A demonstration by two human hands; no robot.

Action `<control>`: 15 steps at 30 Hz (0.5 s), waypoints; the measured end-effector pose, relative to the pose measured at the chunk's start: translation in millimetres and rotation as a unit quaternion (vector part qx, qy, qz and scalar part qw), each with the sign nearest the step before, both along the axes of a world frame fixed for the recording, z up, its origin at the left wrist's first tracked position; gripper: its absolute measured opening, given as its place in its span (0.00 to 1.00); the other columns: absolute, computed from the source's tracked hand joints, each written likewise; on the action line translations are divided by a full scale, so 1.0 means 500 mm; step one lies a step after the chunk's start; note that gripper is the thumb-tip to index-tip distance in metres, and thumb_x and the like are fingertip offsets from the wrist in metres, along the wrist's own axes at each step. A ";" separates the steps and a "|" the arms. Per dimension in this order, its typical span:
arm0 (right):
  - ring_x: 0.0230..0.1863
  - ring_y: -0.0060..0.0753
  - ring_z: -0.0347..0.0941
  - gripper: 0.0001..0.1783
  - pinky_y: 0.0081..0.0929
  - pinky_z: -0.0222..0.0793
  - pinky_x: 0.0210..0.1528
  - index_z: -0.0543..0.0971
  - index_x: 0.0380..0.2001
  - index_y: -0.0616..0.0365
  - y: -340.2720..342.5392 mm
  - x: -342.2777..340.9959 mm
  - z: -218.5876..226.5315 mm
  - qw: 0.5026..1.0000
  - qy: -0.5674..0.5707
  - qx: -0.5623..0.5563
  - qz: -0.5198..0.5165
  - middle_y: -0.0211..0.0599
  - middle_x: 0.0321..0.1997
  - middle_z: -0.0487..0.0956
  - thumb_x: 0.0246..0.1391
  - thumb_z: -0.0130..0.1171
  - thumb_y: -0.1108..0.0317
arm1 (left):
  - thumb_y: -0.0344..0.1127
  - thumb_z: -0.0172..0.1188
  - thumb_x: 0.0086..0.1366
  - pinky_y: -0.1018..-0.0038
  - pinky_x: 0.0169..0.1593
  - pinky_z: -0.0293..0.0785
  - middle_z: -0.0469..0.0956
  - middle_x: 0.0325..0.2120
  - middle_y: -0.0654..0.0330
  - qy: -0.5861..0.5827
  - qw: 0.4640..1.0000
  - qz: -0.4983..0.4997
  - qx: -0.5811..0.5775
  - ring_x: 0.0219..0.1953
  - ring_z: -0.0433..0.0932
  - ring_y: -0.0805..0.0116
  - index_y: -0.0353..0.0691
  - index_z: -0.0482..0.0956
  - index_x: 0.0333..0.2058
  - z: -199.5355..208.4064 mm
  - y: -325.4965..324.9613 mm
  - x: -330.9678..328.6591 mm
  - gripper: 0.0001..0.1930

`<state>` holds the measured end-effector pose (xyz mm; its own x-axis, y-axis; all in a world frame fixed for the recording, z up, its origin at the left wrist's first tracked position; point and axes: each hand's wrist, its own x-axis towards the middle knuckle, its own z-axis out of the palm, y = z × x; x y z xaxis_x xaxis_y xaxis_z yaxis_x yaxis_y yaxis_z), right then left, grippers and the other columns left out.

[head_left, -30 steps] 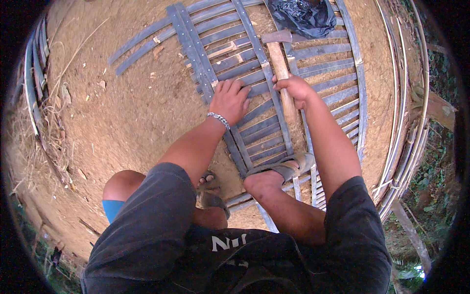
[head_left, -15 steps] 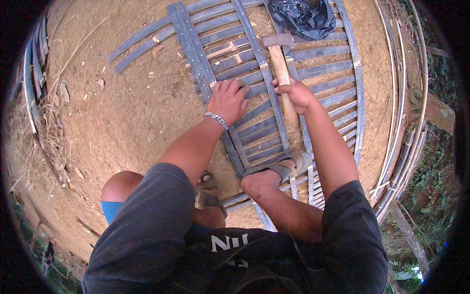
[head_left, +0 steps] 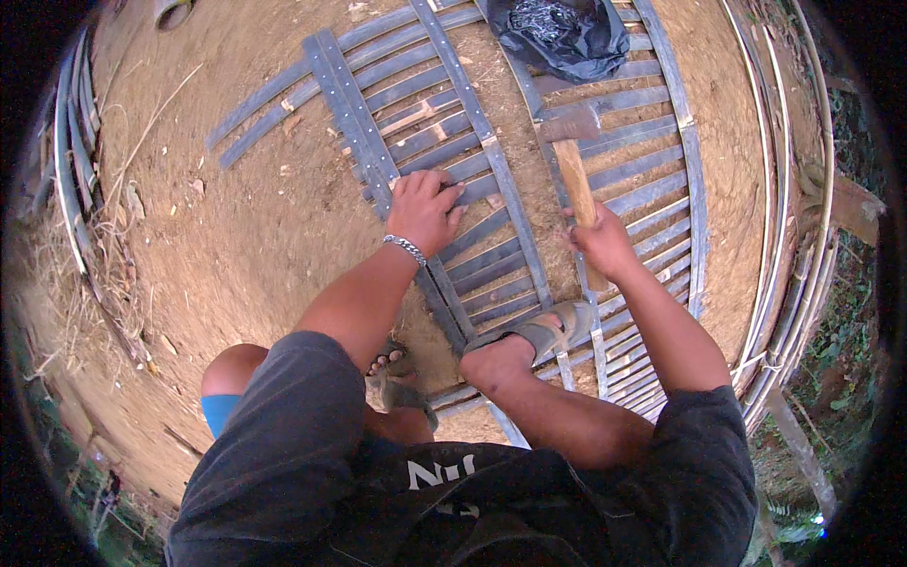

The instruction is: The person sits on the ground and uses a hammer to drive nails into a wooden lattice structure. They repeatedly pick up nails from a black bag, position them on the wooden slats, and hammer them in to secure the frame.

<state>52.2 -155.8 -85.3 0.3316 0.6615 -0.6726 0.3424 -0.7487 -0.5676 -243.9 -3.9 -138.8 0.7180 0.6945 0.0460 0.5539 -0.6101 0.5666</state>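
Note:
My left hand [head_left: 422,213] rests on the long dark rail of a slatted frame [head_left: 353,104], its fingers bent and drawn together over the rail's edge. Whatever lies beneath those fingertips is hidden. To the right, my right hand [head_left: 605,244] is wrapped around the wooden handle of a hatchet [head_left: 574,175]. The metal head points away from me, above the frame's slats and apart from my left hand. Rows of small shiny nail heads dot the rail beyond my left hand.
A black plastic bag [head_left: 567,61] holding a heap of nails [head_left: 553,19] sits on the frame's far part. My sandalled foot [head_left: 539,331] stands on the near slats. Long bamboo poles [head_left: 784,274] run along the right side; dry straw and strips [head_left: 71,170] lie at the left.
My right hand has moved right and nearer to me, bringing the hatchet along. My left hand stays at the rail. The whole view has shifted slightly.

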 end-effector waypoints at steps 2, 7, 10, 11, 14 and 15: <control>0.31 0.25 0.78 0.18 0.25 0.75 0.33 0.76 0.51 0.63 -0.015 0.011 0.018 0.998 0.031 -0.012 -0.058 0.35 0.35 0.80 0.56 0.59 0.76 | 0.41 0.70 0.54 0.54 0.58 0.65 0.76 0.48 0.58 0.010 1.000 0.001 0.000 0.55 0.71 0.53 0.47 0.85 0.45 -0.002 0.001 0.002 0.19; 0.25 0.28 0.78 0.15 0.30 0.74 0.30 0.78 0.47 0.61 -0.074 0.069 0.002 0.994 -0.101 0.026 -0.021 0.37 0.29 0.80 0.57 0.62 0.69 | 0.41 0.70 0.54 0.52 0.58 0.65 0.77 0.47 0.57 -0.003 1.000 0.006 0.019 0.53 0.72 0.51 0.45 0.84 0.45 0.016 -0.004 0.018 0.19; 0.24 0.30 0.78 0.15 0.32 0.74 0.30 0.78 0.45 0.60 -0.079 0.080 -0.020 0.994 -0.080 0.011 -0.068 0.38 0.28 0.81 0.57 0.65 0.67 | 0.39 0.71 0.54 0.53 0.58 0.65 0.77 0.46 0.56 -0.008 1.000 0.002 0.010 0.53 0.73 0.50 0.43 0.83 0.44 0.013 -0.008 0.006 0.18; 0.24 0.29 0.78 0.15 0.31 0.74 0.29 0.78 0.45 0.60 -0.065 0.078 -0.017 0.994 -0.046 -0.005 -0.101 0.37 0.28 0.81 0.56 0.66 0.66 | 0.39 0.71 0.54 0.54 0.58 0.65 0.77 0.46 0.55 -0.008 1.000 0.002 0.009 0.52 0.73 0.50 0.43 0.83 0.44 0.017 -0.003 0.003 0.18; 0.24 0.27 0.78 0.17 0.29 0.73 0.28 0.77 0.45 0.61 -0.070 0.075 -0.053 0.990 -0.018 0.060 -0.130 0.35 0.28 0.80 0.54 0.68 0.68 | 0.37 0.71 0.54 0.55 0.58 0.65 0.77 0.47 0.53 -0.068 0.997 0.032 0.012 0.52 0.74 0.50 0.43 0.82 0.44 0.025 0.003 0.023 0.18; 0.25 0.26 0.78 0.19 0.27 0.72 0.28 0.76 0.45 0.63 -0.069 0.072 -0.058 0.977 0.042 0.087 -0.190 0.33 0.28 0.80 0.52 0.70 0.72 | 0.36 0.71 0.54 0.55 0.55 0.67 0.77 0.46 0.55 -0.105 0.994 0.029 0.031 0.49 0.75 0.51 0.43 0.83 0.43 0.031 0.014 0.044 0.17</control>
<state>88.4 -190.5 -114.3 0.5242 0.6085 -0.5958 0.0065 -0.7024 -0.7117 -222.1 3.0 -123.6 0.6469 0.7256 0.2344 0.4629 -0.6180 0.6354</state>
